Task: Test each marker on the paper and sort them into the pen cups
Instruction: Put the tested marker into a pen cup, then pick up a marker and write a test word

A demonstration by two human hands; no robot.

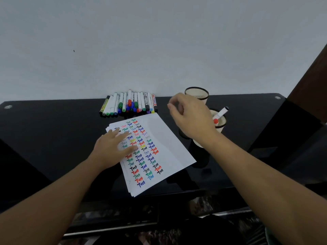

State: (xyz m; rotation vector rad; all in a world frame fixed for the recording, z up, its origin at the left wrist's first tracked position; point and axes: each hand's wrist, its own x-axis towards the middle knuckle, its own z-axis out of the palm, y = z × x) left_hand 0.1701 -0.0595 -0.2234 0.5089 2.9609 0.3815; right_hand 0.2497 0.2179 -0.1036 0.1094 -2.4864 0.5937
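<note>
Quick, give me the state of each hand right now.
Left hand: open, fingers flat, pressing on the paper.
Right hand: open, fingers loosely curled, holding nothing, raised in front of the pen cups.

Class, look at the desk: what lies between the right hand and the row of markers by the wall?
In the head view, only bare black desk separates the right hand from the row of markers.

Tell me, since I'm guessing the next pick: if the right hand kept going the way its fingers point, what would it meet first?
Probably the row of markers by the wall. The right hand hovers empty, its loosely curled fingers aimed left and away, toward that row's right end. Depth is unclear, so it might pass above them.
</note>
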